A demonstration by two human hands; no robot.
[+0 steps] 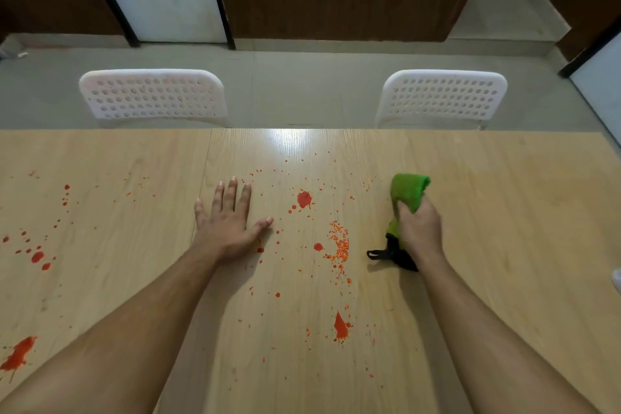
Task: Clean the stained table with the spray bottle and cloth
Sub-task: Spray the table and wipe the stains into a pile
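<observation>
Light wood-grain table (504, 245) fills the lower part of the view, with a seam running front to back left of centre. Beyond its far edge lies a pale tiled floor, backed by dark wood panels and a white panel in a black frame.

Left section: red stains (20, 353) mark the tabletop near the left edge, the largest a smear at the near left, with smaller drops and blots farther back. A white perforated chair back (153, 97) stands behind the far edge on this side.

Centre: the left hand (228, 222) lies palm down on the table, fingers straight and slightly spread, grasping nothing. It rests just right of the seam. Right of it, more red spatter covers the surface: a round blot (304, 199) toward the far side, a cluster of fine orange-red specks (339, 244) closer in, and an elongated splash (341, 326) nearer the front edge.

Right section: the right hand (418, 228) grips a green cloth (408, 190), fingers curled round it. The cloth's upper end sticks up past the knuckles; a black strap or trim (386, 254) trails onto the table below the hand. The cloth sits right of the central spatter, apart from it. A second white perforated chair back (442, 97) stands behind the far edge. At the far right frame edge a small white object (617, 279) is cut off; what it is cannot be told.
</observation>
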